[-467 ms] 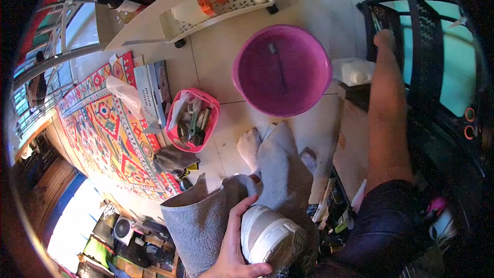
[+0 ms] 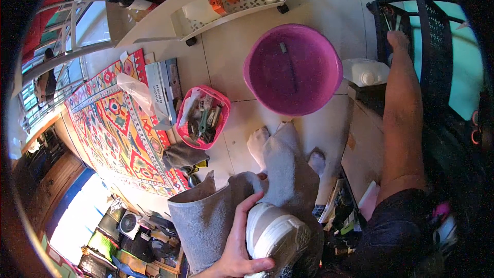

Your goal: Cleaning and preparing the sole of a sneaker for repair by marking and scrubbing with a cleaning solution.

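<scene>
My left hand point(image 2: 236, 255) is closed on a pale grey and white sneaker point(image 2: 275, 234), its sole partly turned up, over the grey towel point(image 2: 198, 224) draped across my lap and legs. My right hand point(image 2: 398, 41) is stretched out to the black rack point(image 2: 432, 56) at the upper right, fingers closed on slim pale sticks point(image 2: 389, 23) whose ends are too small to make out. Below that hand lies a white plastic jug point(image 2: 366, 74). A magenta basin point(image 2: 292, 82) with a dark, thin handled tool inside sits on the tiles beyond my bare feet.
A pink basket point(image 2: 200, 138) of brushes stands left of the basin, beside a long box point(image 2: 167, 90) and a patterned rug point(image 2: 110, 139). A white wheeled shelf point(image 2: 226, 18) runs across the top. Cluttered shoes and bags point(image 2: 136, 247) fill the lower left.
The scene has shifted a little rightward in my view. The slim sticks at my right hand now show more spread apart. My left hand still grips the sneaker.
</scene>
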{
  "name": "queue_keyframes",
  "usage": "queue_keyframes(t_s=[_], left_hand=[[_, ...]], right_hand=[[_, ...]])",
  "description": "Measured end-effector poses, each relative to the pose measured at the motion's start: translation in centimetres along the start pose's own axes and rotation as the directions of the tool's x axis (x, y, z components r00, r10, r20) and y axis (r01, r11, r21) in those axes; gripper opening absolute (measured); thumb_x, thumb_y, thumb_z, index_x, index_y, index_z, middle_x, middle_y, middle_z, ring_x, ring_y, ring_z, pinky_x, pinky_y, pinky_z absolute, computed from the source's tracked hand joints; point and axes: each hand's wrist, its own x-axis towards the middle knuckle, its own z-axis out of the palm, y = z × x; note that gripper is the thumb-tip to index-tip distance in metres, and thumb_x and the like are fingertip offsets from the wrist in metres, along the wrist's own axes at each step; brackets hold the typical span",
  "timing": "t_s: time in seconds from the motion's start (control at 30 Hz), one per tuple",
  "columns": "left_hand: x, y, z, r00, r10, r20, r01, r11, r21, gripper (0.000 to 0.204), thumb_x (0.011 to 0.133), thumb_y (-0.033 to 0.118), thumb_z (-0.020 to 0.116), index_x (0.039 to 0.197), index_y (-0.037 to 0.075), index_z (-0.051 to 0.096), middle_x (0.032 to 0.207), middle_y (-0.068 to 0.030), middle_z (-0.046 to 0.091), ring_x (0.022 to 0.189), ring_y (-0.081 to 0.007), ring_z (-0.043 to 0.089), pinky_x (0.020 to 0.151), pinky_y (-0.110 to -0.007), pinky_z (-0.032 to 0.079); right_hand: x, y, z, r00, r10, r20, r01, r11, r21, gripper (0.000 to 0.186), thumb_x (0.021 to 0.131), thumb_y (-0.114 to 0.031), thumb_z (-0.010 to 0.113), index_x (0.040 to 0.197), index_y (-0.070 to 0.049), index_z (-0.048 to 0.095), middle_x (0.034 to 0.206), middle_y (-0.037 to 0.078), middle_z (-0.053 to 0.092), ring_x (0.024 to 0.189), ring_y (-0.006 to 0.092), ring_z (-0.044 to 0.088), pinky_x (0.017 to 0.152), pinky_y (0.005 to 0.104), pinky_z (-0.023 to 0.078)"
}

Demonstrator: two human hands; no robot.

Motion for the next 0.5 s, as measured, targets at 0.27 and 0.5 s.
queue_keyframes(t_s=[0.27,0.5], left_hand=[[-4.4,-2.5,2.0,0.91,0.002,0.416,-0.003,1.0,0.002,0.117,0.074,0.041,0.085,0.157,0.001,0.013,0.135,-0.0151,0.047,0.127,-0.0248,0.047,0.111,-0.037,0.032],[-12.9,-11.9,2.5,0.743,-0.057,0.666,-0.05,0.989,0.14,0.099,0.079,0.036,0.078,0.154,0.002,0.024,0.14,-0.0156,0.048,0.131,-0.0246,0.046,0.113,-0.038,0.034]], right_hand=[[-11.1,-5.7,-6.6,0.962,0.003,-0.272,0.058,0.974,0.217,0.037,0.09,-0.037,0.061,0.112,-0.01,0.074,0.114,0.016,0.07,0.104,0.0317,0.067,0.09,0.0462,0.052],[-41.3,-8.0,-21.4,0.93,-0.307,-0.201,0.366,0.759,0.539,0.037,0.074,-0.039,0.073,0.099,-0.012,0.078,0.095,0.014,0.074,0.086,0.0262,0.069,0.077,0.0393,0.054]])
